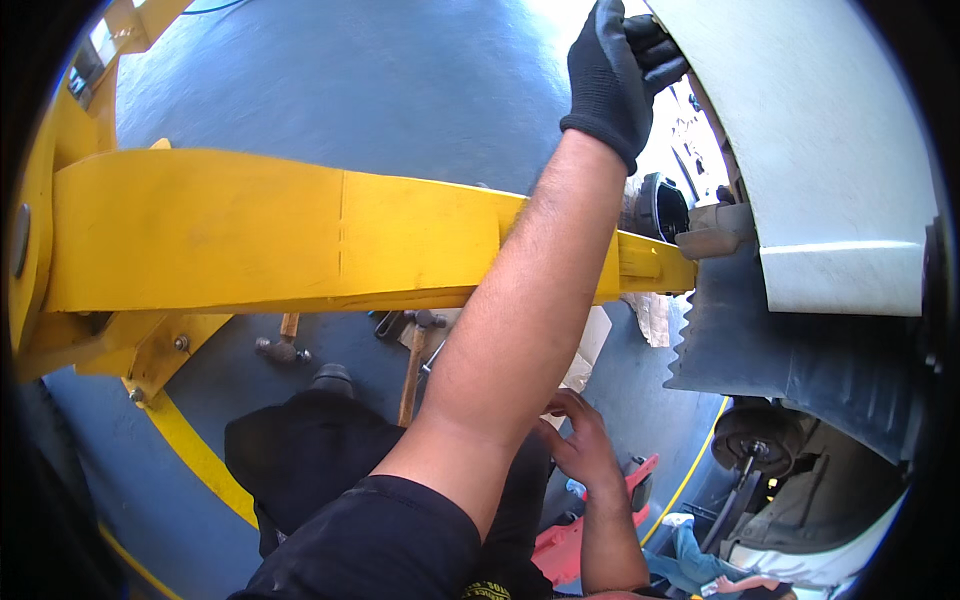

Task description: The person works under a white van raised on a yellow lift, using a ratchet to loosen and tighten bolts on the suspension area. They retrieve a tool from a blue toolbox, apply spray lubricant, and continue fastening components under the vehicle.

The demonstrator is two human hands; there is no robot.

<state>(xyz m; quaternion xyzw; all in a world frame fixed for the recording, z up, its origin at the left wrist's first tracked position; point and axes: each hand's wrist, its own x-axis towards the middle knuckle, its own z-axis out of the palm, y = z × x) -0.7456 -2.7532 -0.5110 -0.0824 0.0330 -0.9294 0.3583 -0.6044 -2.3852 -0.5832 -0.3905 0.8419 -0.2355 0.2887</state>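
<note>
A grey floor (330, 80) is seen beneath everything, marked by a yellow line (195, 455). A yellow lift arm (250, 235) is stretched across the view from the left, and its far end is set under a white car body (830, 150) at the right, where a pad (712, 238) is pressed against the underside. Below the body, a dark ribbed liner (760, 340) is hung, and a round hub part (757, 435) with a rod is seen lower right. The left hand (612, 70), in a black glove, is raised on a bare forearm across the lift arm and is curled over the edge of the car body at the wheel arch, the fingers (655, 50) bent around that edge. The right hand (582, 440), ungloved, is held low near the knee, fingers loosely spread and half open; whether anything is gripped by it cannot be told. A red tool (600, 530) is lain just beneath it. A hammer (412, 365) with a wooden handle is lain on the floor under the lift arm, and a second one (283, 345) is lain to its left.
</note>
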